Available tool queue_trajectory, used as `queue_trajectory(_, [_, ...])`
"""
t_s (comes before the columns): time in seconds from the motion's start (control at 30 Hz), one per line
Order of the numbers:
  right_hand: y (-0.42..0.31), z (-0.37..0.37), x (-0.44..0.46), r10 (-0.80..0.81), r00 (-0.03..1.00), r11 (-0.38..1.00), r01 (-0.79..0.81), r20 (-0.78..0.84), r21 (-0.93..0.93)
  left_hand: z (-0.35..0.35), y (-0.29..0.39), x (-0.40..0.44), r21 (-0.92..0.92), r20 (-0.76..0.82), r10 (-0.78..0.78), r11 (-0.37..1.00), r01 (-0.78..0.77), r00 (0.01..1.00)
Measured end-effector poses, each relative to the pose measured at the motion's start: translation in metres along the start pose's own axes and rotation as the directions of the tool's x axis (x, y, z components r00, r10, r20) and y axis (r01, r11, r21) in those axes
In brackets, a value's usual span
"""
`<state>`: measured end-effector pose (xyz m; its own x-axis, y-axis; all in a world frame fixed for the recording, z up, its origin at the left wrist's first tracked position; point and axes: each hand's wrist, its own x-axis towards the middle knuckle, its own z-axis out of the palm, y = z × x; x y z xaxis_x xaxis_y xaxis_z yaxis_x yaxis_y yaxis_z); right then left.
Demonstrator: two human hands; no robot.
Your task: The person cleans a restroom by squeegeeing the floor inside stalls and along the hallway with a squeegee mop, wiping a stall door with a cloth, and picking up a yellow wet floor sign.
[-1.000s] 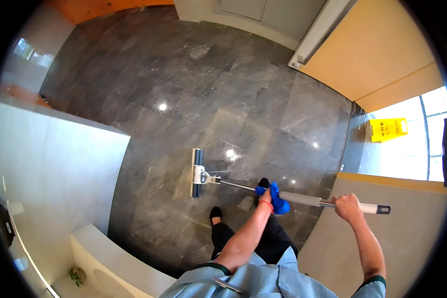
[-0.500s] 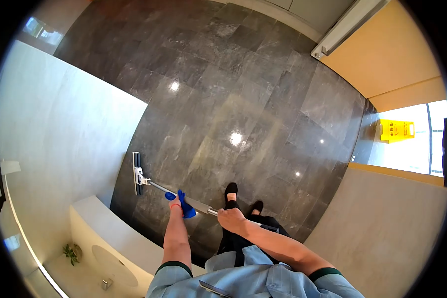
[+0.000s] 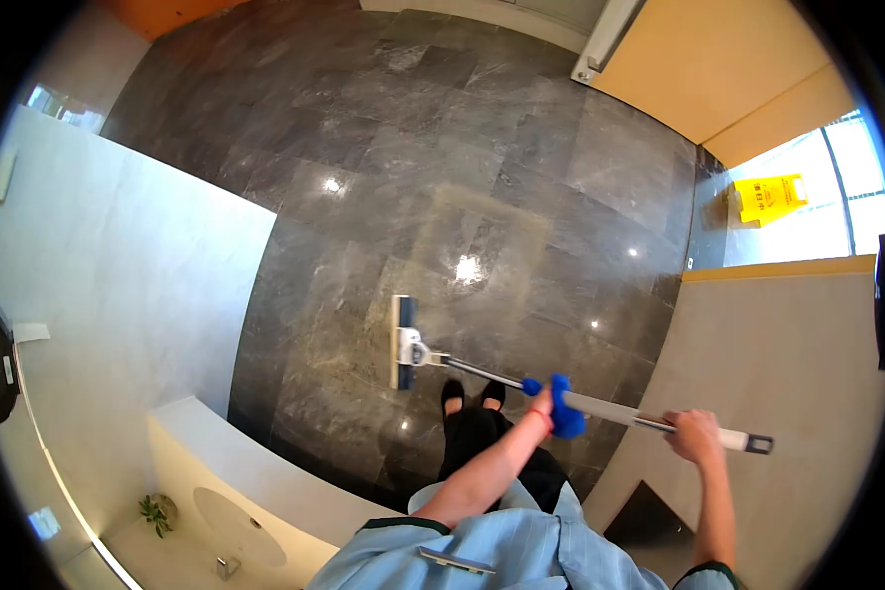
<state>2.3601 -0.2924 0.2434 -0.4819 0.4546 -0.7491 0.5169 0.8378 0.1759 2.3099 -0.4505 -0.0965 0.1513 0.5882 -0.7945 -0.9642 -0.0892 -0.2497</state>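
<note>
Grey tiled floor (image 3: 364, 236) backs the white-and-silver long-poled mop (image 3: 406, 346), its flat head beyond my left grip (image 3: 541, 402), which clasps the pole beside bright-blue cloth (image 3: 566, 407); my right grip (image 3: 695, 436) closes nearer the handle's end.

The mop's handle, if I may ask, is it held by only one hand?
No, the left hand grips the handle beside the blue cloth, and the right hand grips it nearer the end.
</note>
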Motion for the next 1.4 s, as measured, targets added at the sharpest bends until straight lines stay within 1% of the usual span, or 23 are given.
queue_trajectory(0.03, [0.017, -0.003, -0.020, 0.051, 0.998, 0.999, -0.050, -0.044, 0.008, 0.010, -0.028, 0.018, -0.043, 0.030, -0.056, 0.997, 0.057, 0.998])
queue_trajectory(0.07, [0.035, 0.000, -0.038, 0.073, 0.995, 0.997, -0.073, -0.066, -0.002, 0.014, -0.053, 0.037, -0.032, 0.225, -0.047, 0.998, 0.056, 0.973])
queue_trajectory(0.1, [0.047, 0.003, -0.051, 0.096, 0.992, 0.995, -0.097, -0.088, -0.011, 0.039, -0.064, 0.023, 0.003, 0.133, -0.113, 0.994, 0.114, 0.985])
queue_trajectory(0.13, [0.051, 0.001, -0.060, 0.104, 0.991, 0.994, -0.105, -0.087, -0.011, 0.035, -0.083, 0.040, -0.021, 0.329, -0.128, 0.990, 0.142, 0.936])
queue_trajectory(0.17, [0.052, 0.000, -0.067, 0.138, 0.986, 0.989, -0.143, -0.091, -0.048, 0.046, -0.095, 0.047, 0.033, 0.092, -0.063, 0.998, 0.060, 0.994])
queue_trajectory(0.27, [0.052, 0.008, -0.072, 0.145, 0.984, 0.983, -0.155, -0.102, -0.095, 0.032, -0.105, 0.061, 0.091, 0.142, -0.059, 0.995, 0.046, 0.988])
queue_trajectory(0.33, [0.036, 0.013, -0.064, 0.113, 0.986, 0.986, -0.126, -0.121, -0.109, 0.021, -0.096, 0.063, 0.001, 0.016, 0.040, 0.999, -0.040, 0.999])
queue_trajectory(0.43, [-0.015, 0.019, -0.051, 0.031, 0.983, 0.996, -0.044, -0.181, -0.072, -0.044, -0.060, 0.080, 0.106, -0.202, 0.063, 0.993, -0.042, 0.977])
queue_trajectory(0.57, [-0.125, 0.028, -0.006, -0.176, 0.970, 0.981, 0.158, -0.168, -0.116, -0.112, 0.058, -0.032, 0.036, -0.310, 0.362, 0.928, -0.370, 0.879])
queue_trajectory(0.6, [-0.154, 0.042, 0.010, -0.275, 0.936, 0.957, 0.245, -0.221, -0.154, -0.117, 0.098, -0.090, 0.121, -0.424, 0.346, 0.937, -0.327, 0.837])
queue_trajectory(0.63, [-0.184, 0.054, 0.022, -0.366, 0.892, 0.926, 0.321, -0.267, -0.198, -0.190, 0.119, -0.056, 0.028, -0.416, 0.367, 0.920, -0.391, 0.832])
queue_trajectory(0.67, [-0.234, 0.050, 0.029, -0.374, 0.914, 0.916, 0.338, -0.157, -0.216, -0.191, 0.151, -0.115, 0.071, -0.577, 0.412, 0.885, -0.459, 0.705])
queue_trajectory(0.7, [-0.274, 0.061, 0.036, -0.457, 0.866, 0.884, 0.415, -0.204, -0.217, -0.258, 0.182, -0.107, 0.145, -0.521, 0.480, 0.865, -0.480, 0.706])
queue_trajectory(0.73, [-0.312, 0.077, 0.043, -0.517, 0.840, 0.848, 0.476, -0.164, -0.234, -0.317, 0.209, -0.107, -0.044, -0.472, 0.413, 0.871, -0.489, 0.779])
queue_trajectory(0.83, [-0.436, 0.086, 0.033, -0.632, 0.763, 0.773, 0.609, -0.134, -0.181, -0.462, 0.282, -0.165, 0.343, -0.666, 0.531, 0.842, -0.417, 0.525])
queue_trajectory(0.9, [-0.492, 0.114, 0.027, -0.659, 0.718, 0.745, 0.664, -0.225, -0.063, -0.521, 0.312, -0.216, 0.530, -0.767, 0.534, 0.840, -0.117, 0.355])
queue_trajectory(0.97, [-0.520, 0.137, 0.018, -0.713, 0.614, 0.675, 0.731, -0.339, -0.095, -0.539, 0.310, -0.251, 0.409, -0.640, 0.584, 0.809, -0.422, 0.500])
queue_trajectory(1.03, [-0.524, 0.147, 0.015, -0.722, 0.604, 0.666, 0.738, -0.336, -0.104, -0.469, 0.295, -0.305, 0.503, -0.699, 0.588, 0.809, -0.304, 0.407])
queue_trajectory(1.1, [-0.504, 0.141, 0.012, -0.686, 0.651, 0.700, 0.713, -0.324, -0.050, -0.487, 0.290, -0.275, 0.484, -0.728, 0.560, 0.829, -0.282, 0.395])
queue_trajectory(1.17, [-0.472, 0.135, 0.009, -0.657, 0.684, 0.721, 0.693, -0.316, 0.001, -0.477, 0.275, -0.245, 0.461, -0.660, 0.595, 0.803, -0.378, 0.459])
queue_trajectory(1.23, [-0.426, 0.127, 0.007, -0.600, 0.782, 0.792, 0.611, -0.169, 0.018, -0.447, 0.255, -0.216, 0.494, -0.618, 0.577, 0.813, -0.307, 0.535])
queue_trajectory(1.3, [-0.369, 0.126, 0.001, -0.516, 0.845, 0.853, 0.522, -0.139, 0.004, -0.432, 0.227, -0.161, 0.392, -0.493, 0.511, 0.853, -0.345, 0.704])
queue_trajectory(1.4, [-0.269, 0.120, -0.030, -0.357, 0.931, 0.928, 0.363, -0.078, 0.086, -0.348, 0.144, -0.117, 0.439, -0.398, 0.571, 0.806, -0.397, 0.718])
